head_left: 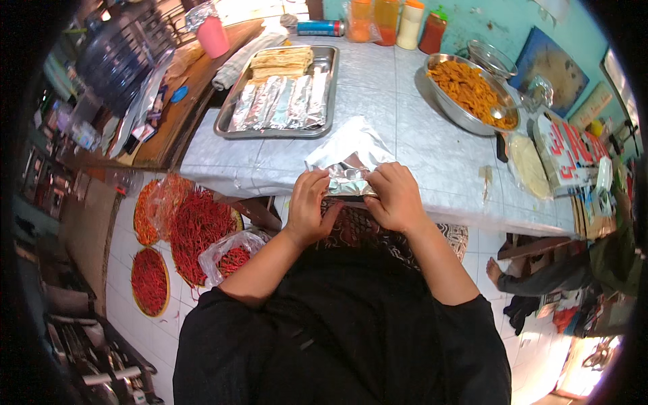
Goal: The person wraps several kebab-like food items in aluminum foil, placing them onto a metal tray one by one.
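At the near edge of a pale grey marbled table [439, 169], a crinkled silver foil sheet [347, 145] lies between the left hand [308, 204] and right hand [395, 197], each pinching one end of its folded near side. Even tension and a level, snug fold should keep both ends square. Beyond, a rectangular steel tray [332, 88] of silver foil-wrapped rolls [277, 102] limits leftward room; a round steel bowl [447, 109] of orange-brown filling [466, 88] stands rightward, with bright-capped plastic bottles [410, 27] farthest off.
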The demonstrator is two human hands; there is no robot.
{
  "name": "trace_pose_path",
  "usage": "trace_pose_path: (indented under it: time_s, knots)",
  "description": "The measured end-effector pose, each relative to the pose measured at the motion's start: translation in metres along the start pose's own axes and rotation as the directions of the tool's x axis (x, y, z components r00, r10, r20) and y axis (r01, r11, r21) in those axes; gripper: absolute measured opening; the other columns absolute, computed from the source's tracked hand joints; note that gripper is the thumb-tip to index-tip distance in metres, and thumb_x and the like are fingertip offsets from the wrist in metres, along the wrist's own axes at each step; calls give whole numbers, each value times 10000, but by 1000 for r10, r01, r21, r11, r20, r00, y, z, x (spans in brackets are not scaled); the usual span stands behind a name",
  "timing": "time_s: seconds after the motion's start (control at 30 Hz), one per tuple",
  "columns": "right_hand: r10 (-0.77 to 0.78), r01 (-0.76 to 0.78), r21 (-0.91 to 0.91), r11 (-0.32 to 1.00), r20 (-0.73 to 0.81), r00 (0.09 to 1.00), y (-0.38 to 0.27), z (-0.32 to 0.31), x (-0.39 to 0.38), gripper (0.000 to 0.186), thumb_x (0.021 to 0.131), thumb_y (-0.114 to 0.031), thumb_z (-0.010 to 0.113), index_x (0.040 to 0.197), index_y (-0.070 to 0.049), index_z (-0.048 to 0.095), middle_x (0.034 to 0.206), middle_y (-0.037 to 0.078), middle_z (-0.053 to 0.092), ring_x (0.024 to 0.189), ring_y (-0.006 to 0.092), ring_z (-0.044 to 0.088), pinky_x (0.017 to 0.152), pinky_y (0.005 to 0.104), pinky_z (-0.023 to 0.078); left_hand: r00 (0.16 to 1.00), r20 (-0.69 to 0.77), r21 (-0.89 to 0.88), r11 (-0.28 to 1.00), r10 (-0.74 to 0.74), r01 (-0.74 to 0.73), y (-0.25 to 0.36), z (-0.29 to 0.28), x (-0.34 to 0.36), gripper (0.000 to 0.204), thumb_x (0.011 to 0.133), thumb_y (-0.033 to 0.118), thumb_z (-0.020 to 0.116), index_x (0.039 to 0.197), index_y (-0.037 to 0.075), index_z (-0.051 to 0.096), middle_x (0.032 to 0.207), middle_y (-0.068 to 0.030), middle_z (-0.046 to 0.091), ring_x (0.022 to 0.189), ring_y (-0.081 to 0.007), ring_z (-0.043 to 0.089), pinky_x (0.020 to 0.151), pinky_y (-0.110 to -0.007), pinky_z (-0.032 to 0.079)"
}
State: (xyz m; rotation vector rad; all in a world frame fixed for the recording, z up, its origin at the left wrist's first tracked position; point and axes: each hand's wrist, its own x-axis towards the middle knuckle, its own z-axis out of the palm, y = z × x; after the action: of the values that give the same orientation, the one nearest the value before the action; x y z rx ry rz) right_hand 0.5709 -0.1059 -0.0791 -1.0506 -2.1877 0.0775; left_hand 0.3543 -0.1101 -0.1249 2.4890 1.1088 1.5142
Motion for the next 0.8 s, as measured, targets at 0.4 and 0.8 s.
trace_pose_path:
  time_s: [0.4,0.8]
  knots:
    - [97,-132,-262,956,-144,985,6,-2,15,179,797,-275,655,723,-113,643,725,76,554,751,290,544,666,416,449,949,275,33,985,156,-172,-7,-11,35,335,761,160,735,1047,38,611,991,-124,615,884,-317,587,771,-400,469]
    - [647,-598,-249,761,342,681,30,-10,72,334,820,-325,525,787,-56,719,810,149,689,803,325,665,724,418,510,978,182,36,995,-102,97,-8,1,63,269,881,198,626,1085,24,613,945,-143,595,825,-293,578,701,-370,472]
